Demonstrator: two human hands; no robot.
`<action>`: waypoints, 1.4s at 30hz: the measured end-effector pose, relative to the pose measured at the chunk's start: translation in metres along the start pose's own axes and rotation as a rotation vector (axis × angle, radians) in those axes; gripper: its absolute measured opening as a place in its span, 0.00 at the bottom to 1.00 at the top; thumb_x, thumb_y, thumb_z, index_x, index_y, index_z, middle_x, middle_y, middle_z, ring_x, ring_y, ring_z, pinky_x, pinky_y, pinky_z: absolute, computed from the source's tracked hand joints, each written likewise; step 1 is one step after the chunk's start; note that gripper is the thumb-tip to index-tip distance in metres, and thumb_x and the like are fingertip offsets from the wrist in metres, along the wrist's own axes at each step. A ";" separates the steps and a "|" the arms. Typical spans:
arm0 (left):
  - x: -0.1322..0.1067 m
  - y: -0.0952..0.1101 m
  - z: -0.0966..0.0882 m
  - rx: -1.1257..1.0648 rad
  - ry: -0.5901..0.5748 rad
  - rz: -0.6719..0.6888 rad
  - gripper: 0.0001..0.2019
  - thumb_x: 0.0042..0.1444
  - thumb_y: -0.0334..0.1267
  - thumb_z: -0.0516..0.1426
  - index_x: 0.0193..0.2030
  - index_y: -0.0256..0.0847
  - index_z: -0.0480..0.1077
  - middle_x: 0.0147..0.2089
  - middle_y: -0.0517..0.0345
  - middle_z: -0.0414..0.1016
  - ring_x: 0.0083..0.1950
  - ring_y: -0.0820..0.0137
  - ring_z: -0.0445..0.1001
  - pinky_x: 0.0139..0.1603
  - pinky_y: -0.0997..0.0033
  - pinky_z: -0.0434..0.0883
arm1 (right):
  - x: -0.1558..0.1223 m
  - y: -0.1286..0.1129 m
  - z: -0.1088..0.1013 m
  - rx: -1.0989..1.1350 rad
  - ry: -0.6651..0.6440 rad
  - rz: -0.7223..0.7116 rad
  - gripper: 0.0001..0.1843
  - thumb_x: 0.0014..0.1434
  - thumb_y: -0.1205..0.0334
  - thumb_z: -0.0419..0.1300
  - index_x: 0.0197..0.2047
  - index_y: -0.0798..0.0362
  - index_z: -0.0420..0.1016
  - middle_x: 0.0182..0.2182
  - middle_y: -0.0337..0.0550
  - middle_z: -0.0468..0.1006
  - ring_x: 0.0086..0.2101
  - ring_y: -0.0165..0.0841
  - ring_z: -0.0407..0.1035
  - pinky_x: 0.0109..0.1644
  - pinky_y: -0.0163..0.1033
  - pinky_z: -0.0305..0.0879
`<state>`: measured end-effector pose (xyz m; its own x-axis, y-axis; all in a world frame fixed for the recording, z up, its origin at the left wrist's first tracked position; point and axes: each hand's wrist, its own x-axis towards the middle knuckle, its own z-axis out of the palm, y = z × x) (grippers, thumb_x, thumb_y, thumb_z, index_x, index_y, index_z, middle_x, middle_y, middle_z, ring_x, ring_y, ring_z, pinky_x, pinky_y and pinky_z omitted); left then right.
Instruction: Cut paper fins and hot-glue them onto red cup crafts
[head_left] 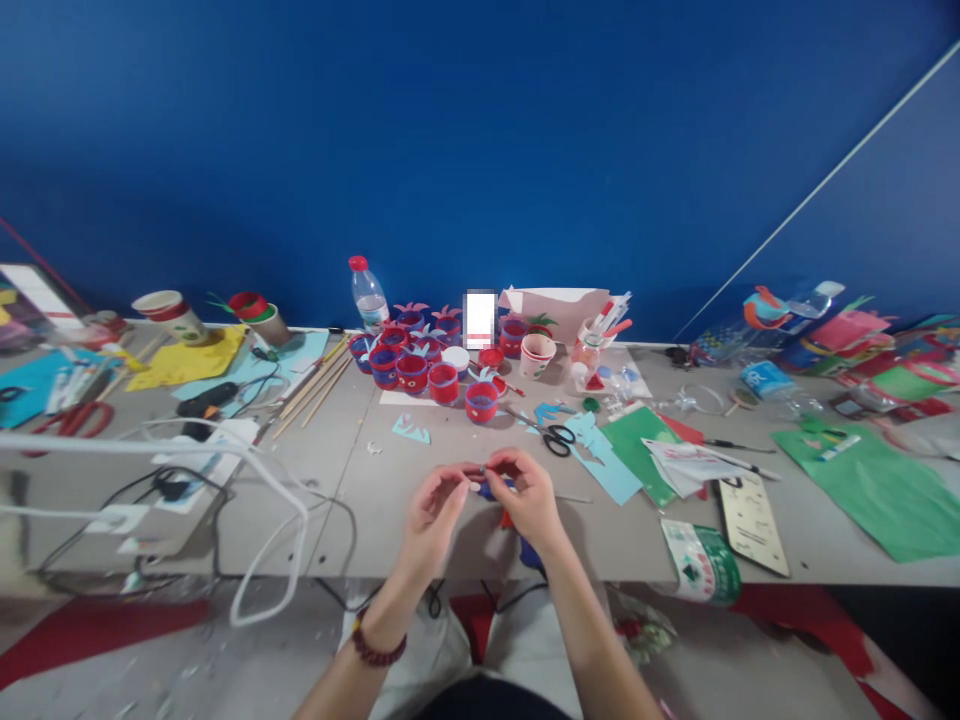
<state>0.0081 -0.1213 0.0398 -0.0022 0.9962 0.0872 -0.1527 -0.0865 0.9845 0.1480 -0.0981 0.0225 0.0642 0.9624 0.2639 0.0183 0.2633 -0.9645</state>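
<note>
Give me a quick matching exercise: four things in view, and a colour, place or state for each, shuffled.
1. Clear bottle by the wall
2. Scissors near the right hand
3. Wooden sticks
4. Left hand

A. Beaded bracelet at the wrist
B. Black handles
C. Red cap
D. Lying left of the red cups

Pairs: 1-C, 2-B, 3-D, 4-A

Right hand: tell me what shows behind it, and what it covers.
Behind the right hand, parts of what seems one blue-and-orange object show near the table's edge. The hand covers some of it, so its full shape can't be seen.
</note>
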 end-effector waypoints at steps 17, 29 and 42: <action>0.003 0.007 -0.005 0.119 -0.065 0.031 0.10 0.57 0.44 0.57 0.36 0.38 0.71 0.41 0.48 0.79 0.43 0.66 0.78 0.45 0.68 0.74 | 0.004 -0.004 -0.013 -0.241 -0.113 -0.097 0.04 0.52 0.66 0.59 0.32 0.53 0.75 0.28 0.42 0.79 0.29 0.33 0.74 0.35 0.36 0.70; 0.003 0.006 -0.007 0.100 -0.062 -0.003 0.11 0.56 0.46 0.58 0.34 0.38 0.71 0.41 0.49 0.80 0.42 0.67 0.78 0.44 0.69 0.74 | 0.006 -0.007 -0.015 -0.241 -0.140 -0.096 0.04 0.52 0.66 0.59 0.31 0.53 0.76 0.27 0.42 0.80 0.28 0.32 0.74 0.35 0.35 0.71; -0.003 -0.001 -0.006 0.252 -0.055 0.092 0.08 0.59 0.40 0.55 0.37 0.39 0.71 0.44 0.46 0.79 0.46 0.64 0.77 0.49 0.66 0.73 | 0.005 0.005 -0.011 -0.391 -0.115 -0.157 0.04 0.50 0.66 0.57 0.31 0.51 0.72 0.27 0.40 0.77 0.28 0.32 0.71 0.37 0.36 0.69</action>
<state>0.0025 -0.1246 0.0380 0.0501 0.9825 0.1795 0.0962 -0.1837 0.9783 0.1592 -0.0924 0.0196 -0.0801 0.9199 0.3840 0.3970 0.3828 -0.8342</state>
